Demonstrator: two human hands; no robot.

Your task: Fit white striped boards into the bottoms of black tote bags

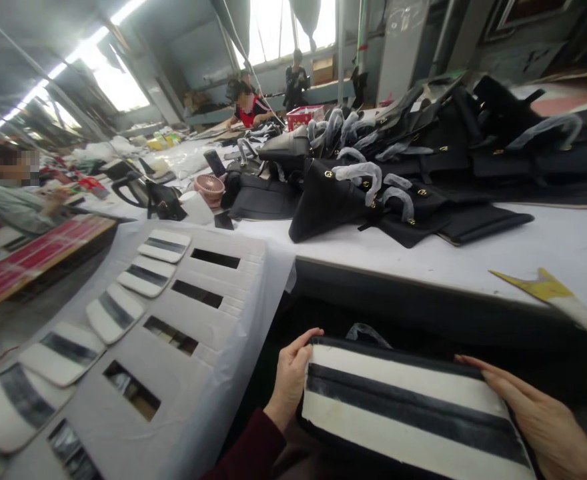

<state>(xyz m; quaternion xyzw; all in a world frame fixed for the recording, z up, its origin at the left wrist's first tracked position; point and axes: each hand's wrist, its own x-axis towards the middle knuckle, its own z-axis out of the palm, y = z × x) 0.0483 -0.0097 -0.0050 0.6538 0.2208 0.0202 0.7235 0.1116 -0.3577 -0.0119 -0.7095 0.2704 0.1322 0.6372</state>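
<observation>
Between my two hands is a black handbag (408,407), its white panel with a dark stripe across the middle turned up toward me. My left hand (292,373) grips the left edge, the thumb near the top corner. On the right, my right hand (533,407) wraps the other edge, fingers along the top rim. A plastic-wrapped handle (368,333) sticks up behind the far edge. Left of the bag, several white flaps with dark stripes, such as this flap (116,312), lie along a pale slotted board (193,360).
Black handbags (333,200) with wrapped handles are heaped on the white table (453,267). A yellow-tipped tool (543,285) lies at its right front. A pink fan (209,190) stands behind the board. One co-worker (13,187) sits at left; others are farther back.
</observation>
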